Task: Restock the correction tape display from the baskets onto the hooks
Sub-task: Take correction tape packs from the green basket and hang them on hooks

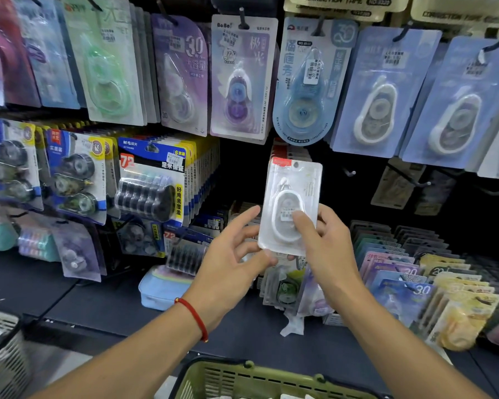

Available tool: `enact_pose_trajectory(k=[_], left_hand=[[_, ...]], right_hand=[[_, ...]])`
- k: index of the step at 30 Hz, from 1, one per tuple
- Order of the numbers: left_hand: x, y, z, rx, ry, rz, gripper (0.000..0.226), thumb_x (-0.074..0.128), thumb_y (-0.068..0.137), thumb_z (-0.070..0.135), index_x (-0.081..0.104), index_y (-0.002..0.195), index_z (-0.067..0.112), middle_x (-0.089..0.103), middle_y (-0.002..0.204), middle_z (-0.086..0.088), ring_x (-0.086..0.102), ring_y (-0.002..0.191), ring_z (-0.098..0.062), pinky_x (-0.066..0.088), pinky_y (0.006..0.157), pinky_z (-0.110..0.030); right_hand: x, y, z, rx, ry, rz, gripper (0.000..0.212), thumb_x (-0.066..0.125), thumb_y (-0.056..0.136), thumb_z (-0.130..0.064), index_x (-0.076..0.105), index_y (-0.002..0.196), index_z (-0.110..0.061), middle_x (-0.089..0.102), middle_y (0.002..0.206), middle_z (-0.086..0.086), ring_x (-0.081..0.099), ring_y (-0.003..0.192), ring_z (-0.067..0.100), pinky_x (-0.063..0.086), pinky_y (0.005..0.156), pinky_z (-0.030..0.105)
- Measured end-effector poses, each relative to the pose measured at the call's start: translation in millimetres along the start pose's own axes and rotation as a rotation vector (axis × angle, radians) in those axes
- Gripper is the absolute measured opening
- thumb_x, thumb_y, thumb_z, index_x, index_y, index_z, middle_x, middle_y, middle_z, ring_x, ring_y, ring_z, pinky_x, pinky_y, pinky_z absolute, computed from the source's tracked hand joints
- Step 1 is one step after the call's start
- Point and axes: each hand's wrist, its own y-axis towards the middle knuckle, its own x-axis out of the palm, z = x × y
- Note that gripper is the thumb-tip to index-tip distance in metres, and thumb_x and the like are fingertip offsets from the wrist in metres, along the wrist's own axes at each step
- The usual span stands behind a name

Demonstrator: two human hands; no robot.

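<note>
A white correction tape pack (293,194) in a clear blister stands upright in front of the display. My right hand (327,249) grips its lower right side, thumb on the front. My left hand (234,254) touches its lower left corner with the thumb, the fingers stretched out behind. Bare black hooks (415,182) stick out to the right of the pack. A green basket (260,378) sits at the bottom edge, below my arms.
Rows of hanging correction tape packs (239,79) fill the wall above and to the left. Upright packs (409,286) stand in racks on the dark shelf at right. A blue pouch (162,289) lies on the shelf. A white wire basket (0,349) is at lower left.
</note>
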Motion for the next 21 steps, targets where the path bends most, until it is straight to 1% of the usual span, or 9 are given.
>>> enact_pose_trajectory(k=[3, 5, 7, 9, 11, 13, 15, 18, 21], left_hand=[[0.5, 1.3, -1.0, 0.010, -0.059, 0.021, 0.062, 0.076, 0.083, 0.013, 0.055, 0.138, 0.034, 0.074, 0.124, 0.005, 0.073, 0.109, -0.019, 0.063, 0.089, -0.039], [-1.1, 1.8, -2.8, 0.001, -0.031, 0.002, 0.058, 0.074, 0.084, 0.013, 0.058, 0.135, 0.036, 0.073, 0.126, 0.010, 0.072, 0.110, -0.014, 0.062, 0.091, -0.037], [-5.7, 1.1, -2.7, 0.000, 0.121, -0.035, 0.059, 0.071, 0.091, 0.005, 0.055, 0.135, 0.042, 0.070, 0.132, 0.016, 0.068, 0.117, -0.006, 0.059, 0.096, -0.030], [-15.3, 0.6, -0.2, 0.024, 0.361, -0.006, 0.064, 0.067, 0.093, 0.002, 0.052, 0.141, 0.042, 0.062, 0.139, 0.021, 0.059, 0.127, -0.002, 0.054, 0.102, -0.027], [-30.1, 1.8, 4.5, 0.121, 0.639, 0.126, 0.065, 0.067, 0.089, 0.001, 0.055, 0.146, 0.029, 0.059, 0.144, 0.013, 0.052, 0.136, -0.010, 0.046, 0.114, -0.037], [-48.0, 5.2, 10.8, 0.239, 0.887, 0.288, 0.062, 0.069, 0.081, -0.003, 0.062, 0.139, 0.018, 0.058, 0.145, -0.002, 0.045, 0.139, -0.024, 0.036, 0.120, -0.046], [-65.9, 9.6, 14.3, 0.253, 1.112, 0.441, 0.063, 0.072, 0.074, -0.002, 0.066, 0.135, 0.015, 0.052, 0.152, -0.012, 0.037, 0.145, -0.037, 0.028, 0.121, -0.055], [-83.6, 11.1, 9.8, 0.112, 1.250, 0.472, 0.075, 0.074, 0.074, 0.004, 0.057, 0.146, 0.022, 0.027, 0.169, -0.014, 0.018, 0.154, -0.044, 0.019, 0.122, -0.064], [-94.2, 9.0, -4.3, 0.075, 1.290, 0.366, 0.085, 0.077, 0.079, 0.009, 0.045, 0.156, 0.027, 0.004, 0.175, -0.010, 0.004, 0.159, -0.040, 0.016, 0.126, -0.061]], right_hand=[[0.9, -2.0, -3.8, -0.061, 0.007, 0.028, 0.021, 0.065, 0.098, -0.041, 0.071, 0.117, -0.035, 0.080, 0.095, 0.001, 0.077, 0.089, 0.026, 0.064, 0.078, 0.046], [0.9, -0.4, -0.9, -0.095, -0.057, 0.060, 0.016, 0.065, 0.100, -0.039, 0.072, 0.115, -0.036, 0.080, 0.091, -0.003, 0.076, 0.083, 0.019, 0.063, 0.071, 0.035], [-0.6, 2.7, 4.2, -0.109, -0.277, 0.030, 0.018, 0.062, 0.103, -0.044, 0.068, 0.119, -0.038, 0.079, 0.092, -0.010, 0.072, 0.083, 0.004, 0.052, 0.063, 0.017], [-1.5, 3.6, 12.6, -0.079, -0.626, -0.013, 0.048, 0.057, 0.103, -0.052, 0.054, 0.144, -0.028, 0.069, 0.125, -0.006, 0.065, 0.106, 0.003, 0.051, 0.081, 0.017], [-1.8, -0.6, 20.0, -0.182, -0.906, 0.027, 0.073, 0.061, 0.102, -0.046, 0.032, 0.161, -0.016, 0.042, 0.155, 0.007, 0.045, 0.137, 0.022, 0.047, 0.106, 0.035], [1.0, -3.4, 26.1, -0.455, -1.042, -0.017, 0.073, 0.069, 0.099, -0.031, 0.036, 0.161, -0.012, 0.034, 0.163, 0.013, 0.036, 0.148, 0.032, 0.043, 0.116, 0.048], [7.5, 1.3, 33.1, -0.556, -1.106, -0.155, 0.071, 0.067, 0.100, -0.031, 0.036, 0.163, -0.015, 0.022, 0.173, 0.012, 0.023, 0.159, 0.032, 0.031, 0.125, 0.048], [24.2, 21.3, 41.8, -0.441, -1.222, -0.204, 0.066, 0.052, 0.107, -0.040, 0.029, 0.164, -0.017, -0.001, 0.177, 0.005, 0.001, 0.163, 0.026, 0.019, 0.130, 0.046], [38.5, 45.5, 46.8, -0.378, -1.259, -0.175, 0.067, 0.049, 0.108, -0.033, 0.022, 0.166, -0.012, -0.002, 0.177, 0.005, 0.001, 0.163, 0.026, 0.022, 0.129, 0.048]])
